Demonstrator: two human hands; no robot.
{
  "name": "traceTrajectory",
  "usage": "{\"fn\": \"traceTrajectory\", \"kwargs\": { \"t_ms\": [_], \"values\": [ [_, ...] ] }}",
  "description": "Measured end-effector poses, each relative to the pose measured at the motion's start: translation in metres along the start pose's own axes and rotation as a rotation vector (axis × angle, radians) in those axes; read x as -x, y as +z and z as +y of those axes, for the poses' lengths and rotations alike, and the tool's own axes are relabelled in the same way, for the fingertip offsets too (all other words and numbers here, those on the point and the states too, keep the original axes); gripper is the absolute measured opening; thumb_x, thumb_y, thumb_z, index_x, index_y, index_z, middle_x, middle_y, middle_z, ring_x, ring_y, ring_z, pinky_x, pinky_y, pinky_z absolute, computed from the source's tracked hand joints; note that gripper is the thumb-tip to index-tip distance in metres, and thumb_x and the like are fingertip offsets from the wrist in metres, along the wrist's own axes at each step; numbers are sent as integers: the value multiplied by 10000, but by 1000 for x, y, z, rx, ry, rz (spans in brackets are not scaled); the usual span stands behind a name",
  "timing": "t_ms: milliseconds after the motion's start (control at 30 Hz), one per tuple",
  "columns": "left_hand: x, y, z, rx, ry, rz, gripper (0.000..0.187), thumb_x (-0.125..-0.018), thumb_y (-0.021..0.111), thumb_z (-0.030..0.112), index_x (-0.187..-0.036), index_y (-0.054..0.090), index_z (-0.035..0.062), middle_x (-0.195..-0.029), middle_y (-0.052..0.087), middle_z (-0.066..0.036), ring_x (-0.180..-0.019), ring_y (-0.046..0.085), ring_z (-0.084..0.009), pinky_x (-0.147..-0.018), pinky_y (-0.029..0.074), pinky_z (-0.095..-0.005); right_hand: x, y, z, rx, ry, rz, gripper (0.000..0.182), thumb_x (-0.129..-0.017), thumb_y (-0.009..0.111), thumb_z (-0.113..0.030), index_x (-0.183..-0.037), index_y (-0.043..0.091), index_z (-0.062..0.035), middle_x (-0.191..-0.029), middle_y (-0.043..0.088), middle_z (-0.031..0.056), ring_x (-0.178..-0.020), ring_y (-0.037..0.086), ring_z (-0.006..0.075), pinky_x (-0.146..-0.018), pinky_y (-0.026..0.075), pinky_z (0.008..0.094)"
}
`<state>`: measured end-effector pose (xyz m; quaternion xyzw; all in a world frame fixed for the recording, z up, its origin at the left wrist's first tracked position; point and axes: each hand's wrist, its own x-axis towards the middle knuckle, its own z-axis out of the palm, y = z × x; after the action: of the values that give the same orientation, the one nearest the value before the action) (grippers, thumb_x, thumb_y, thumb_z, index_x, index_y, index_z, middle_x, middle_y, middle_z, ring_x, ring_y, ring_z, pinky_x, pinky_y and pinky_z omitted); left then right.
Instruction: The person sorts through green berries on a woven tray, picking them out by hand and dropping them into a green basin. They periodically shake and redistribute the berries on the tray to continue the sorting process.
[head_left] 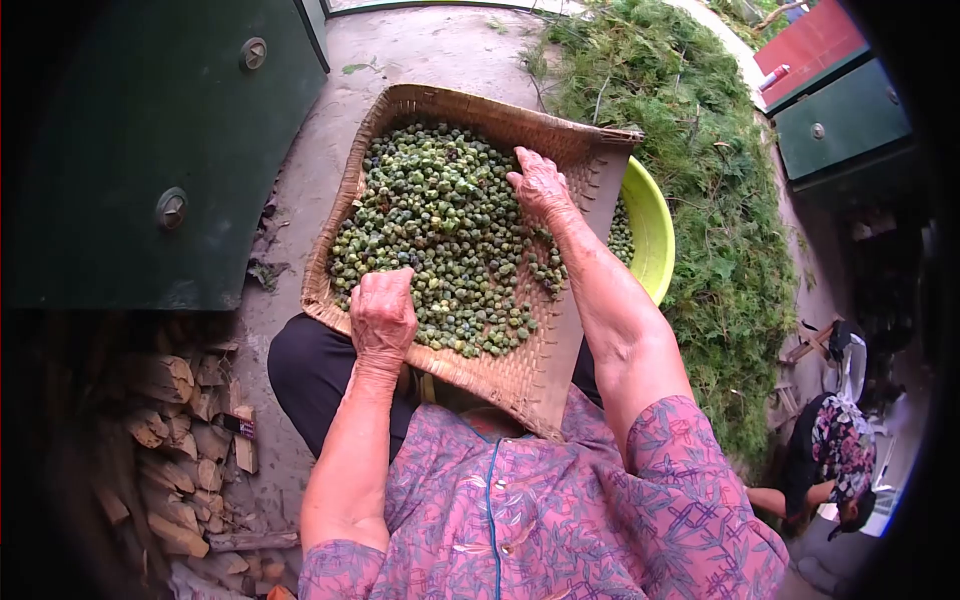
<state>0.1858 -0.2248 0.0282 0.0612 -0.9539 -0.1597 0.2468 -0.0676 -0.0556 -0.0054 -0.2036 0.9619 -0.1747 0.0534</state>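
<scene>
Patterned shirt (560, 510) | woven tray (545, 345) | grey floor (430, 45) | firewood (185, 440) | greenery (720, 250)

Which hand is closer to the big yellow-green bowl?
The right hand. It's on the side of the woven tray by the bowl. The left hand is farther away, at the tray's edge close to the body.

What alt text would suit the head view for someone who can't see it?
A woven basket of small round green cones lies before a seated person, whose left hand is curled at the near rim while the right hand reaches in at the right. A lime-green bowl holding more shows past its right edge, beside green branches.
</scene>
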Motion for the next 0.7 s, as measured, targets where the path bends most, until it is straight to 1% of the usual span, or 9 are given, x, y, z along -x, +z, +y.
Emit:
{"fn": "traceTrajectory", "kwargs": {
  "t_ms": [133,233,267,367,433,467,600,633,700],
  "values": [
    [0,0,-1,-11,-2,-23,212,-751,588,28,-953,611,88,-876,606,-51,-854,560,-246,-747,453,-370,-4,-1,-5,39,45,-58,481,-843,616,-318,-1259,489,-112,-1268,502,116,-1160,463,339,-934,404,480],
    [0,0,0,0,2,-23,214,-752,582,28,-956,604,86,-878,600,-54,-860,553,-251,-747,451,-373,-8,0,-3,32,62,6,459,-829,609,-393,-1196,564,-123,-1217,527,104,-1150,463,337,-939,405,469],
    [0,0,0,0,0,-30,214,-752,582,28,-956,604,86,-878,600,-54,-860,553,-251,-747,451,-373,-9,0,0,41,65,-48,453,-829,608,-389,-1193,567,-123,-1209,550,103,-1147,468,335,-939,405,463],
    [1,1,-1,-14,8,-26,217,-752,579,28,-959,605,87,-891,600,-56,-862,553,-254,-748,452,-374,-2,-6,-7,29,65,-89,428,-828,592,-409,-1155,603,-133,-1173,592,102,-1135,480,334,-933,410,463],
    [-1,-1,1,-13,2,-27,196,-767,591,20,-952,620,78,-880,612,-66,-854,564,-259,-755,457,-372,5,-7,-12,92,51,-219,421,-827,562,-440,-1119,634,-146,-1120,632,98,-1121,491,333,-921,417,471],
    [-2,-2,3,-13,-3,-24,176,-782,602,13,-945,636,70,-870,625,-77,-846,576,-265,-762,463,-370,9,1,-11,121,20,-189,421,-817,539,-468,-1076,666,-162,-1085,646,94,-1104,502,338,-908,425,474],
    [1,3,-2,-20,17,-16,206,-764,585,34,-960,612,91,-881,609,-53,-851,562,-251,-747,457,-368,39,-5,-16,74,-37,-259,364,-786,560,-467,-969,716,-194,-1026,663,95,-1063,527,340,-883,426,476],
    [1,3,-2,-19,16,-11,201,-767,586,35,-957,614,95,-874,612,-50,-843,563,-249,-741,457,-366,47,-10,-21,72,-67,-336,349,-775,575,-471,-946,725,-206,-1004,669,94,-1050,533,334,-873,420,478],
    [1,3,-2,-19,19,-8,199,-769,586,36,-956,615,96,-871,612,-49,-842,563,-247,-740,457,-365,68,-1,-22,96,-185,-331,356,-764,595,-476,-955,726,-206,-1001,652,86,-1044,527,323,-898,390,468]
  ]
}}
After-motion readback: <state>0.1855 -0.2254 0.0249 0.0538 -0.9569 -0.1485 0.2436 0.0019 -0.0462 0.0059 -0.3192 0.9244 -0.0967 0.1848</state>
